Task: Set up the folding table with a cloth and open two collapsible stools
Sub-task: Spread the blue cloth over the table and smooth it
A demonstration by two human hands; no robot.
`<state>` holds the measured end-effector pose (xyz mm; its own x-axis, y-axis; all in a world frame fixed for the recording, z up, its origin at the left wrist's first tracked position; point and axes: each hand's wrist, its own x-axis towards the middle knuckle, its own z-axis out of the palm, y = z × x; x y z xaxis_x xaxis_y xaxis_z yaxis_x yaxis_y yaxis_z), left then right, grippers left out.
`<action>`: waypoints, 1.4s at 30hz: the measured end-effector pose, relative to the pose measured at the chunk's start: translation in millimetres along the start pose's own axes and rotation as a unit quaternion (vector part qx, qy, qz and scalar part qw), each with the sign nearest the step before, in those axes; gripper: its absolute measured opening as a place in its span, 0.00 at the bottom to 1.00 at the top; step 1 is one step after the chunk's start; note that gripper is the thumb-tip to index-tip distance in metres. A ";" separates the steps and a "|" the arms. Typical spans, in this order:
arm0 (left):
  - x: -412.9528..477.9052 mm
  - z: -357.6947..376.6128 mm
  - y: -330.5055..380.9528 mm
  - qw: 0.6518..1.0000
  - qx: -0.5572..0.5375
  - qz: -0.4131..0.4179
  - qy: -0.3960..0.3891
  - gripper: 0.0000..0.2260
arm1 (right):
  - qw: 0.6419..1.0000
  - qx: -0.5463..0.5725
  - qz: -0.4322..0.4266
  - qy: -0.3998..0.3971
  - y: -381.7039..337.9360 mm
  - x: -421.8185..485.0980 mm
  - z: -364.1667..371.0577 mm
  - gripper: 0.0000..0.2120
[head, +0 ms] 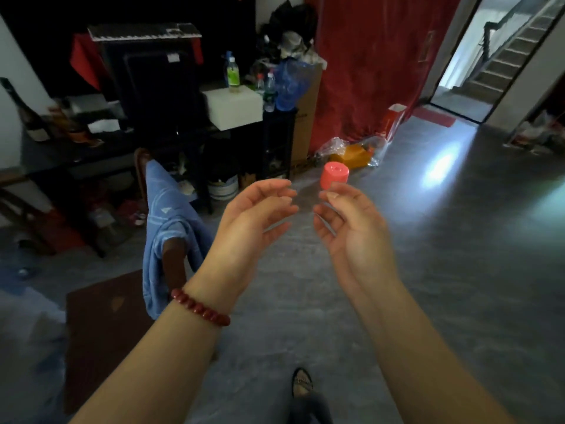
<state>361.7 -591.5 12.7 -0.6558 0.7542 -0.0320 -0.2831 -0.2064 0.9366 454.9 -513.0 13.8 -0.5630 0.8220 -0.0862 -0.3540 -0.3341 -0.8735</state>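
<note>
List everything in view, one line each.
stool: one, pink, on floor, centre
chair: one, brown wood, left of centre
cloth: one, blue, draped over chair
keyboard: one, black-and-white, upper left
box: one, white, on dark shelving
bottles: about three, clear, on and beside box
curtain: one, red, back wall
stairs: one flight, grey, through right doorway
bracelet: one, red beads, left wrist
left hand: one, bare, raised, empty
right hand: one, bare, raised, empty
</note>
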 end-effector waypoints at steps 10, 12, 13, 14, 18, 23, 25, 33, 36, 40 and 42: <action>143.0 19.8 2.3 0.992 -0.059 0.032 0.103 0.09 | 0.990 -0.036 0.047 -0.132 -23.7 172.5 16.0 0.08; 156.0 16.4 0.3 0.988 -0.058 0.034 0.139 0.09 | 0.985 -0.041 0.067 -0.152 -19.0 193.5 23.6 0.08; 161.4 13.2 0.8 0.986 -0.053 0.036 0.156 0.10 | 0.983 -0.042 0.078 -0.163 -16.2 202.1 28.0 0.09; 167.0 9.2 2.4 0.983 -0.046 0.040 0.171 0.10 | 0.980 -0.042 0.089 -0.175 -13.0 210.3 32.8 0.09; 190.5 -10.3 11.6 0.972 -0.039 0.062 0.222 0.10 | 0.968 -0.048 0.114 -0.219 2.4 239.7 54.0 0.09; 225.3 -40.3 13.9 0.961 -0.043 0.081 0.262 0.10 | 0.954 -0.064 0.132 -0.262 27.6 276.7 88.7 0.10; 242.9 -56.0 15.1 0.956 -0.053 0.090 0.274 0.10 | 0.948 -0.070 0.132 -0.282 38.2 294.9 106.7 0.10; 306.7 -138.4 57.1 0.932 -0.012 0.139 0.334 0.10 | 0.919 -0.106 0.134 -0.355 74.5 360.4 206.6 0.09; 317.1 -170.6 73.5 0.923 0.014 0.152 0.353 0.10 | 0.910 -0.099 0.140 -0.379 85.8 374.0 238.2 0.09; 318.4 -200.8 82.0 0.910 0.026 0.160 0.381 0.11 | 0.884 -0.105 0.172 -0.421 110.0 378.8 271.5 0.08; 314.9 -210.7 83.2 0.898 0.021 0.167 0.406 0.10 | 0.866 -0.110 0.194 -0.447 125.0 377.5 287.5 0.08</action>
<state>-15.8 -502.5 7.0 -0.9983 -0.0522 0.0248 0.0393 -0.2994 0.9533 -16.6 -377.1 9.8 -0.9960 -0.0514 -0.0734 0.0862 -0.3289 -0.9404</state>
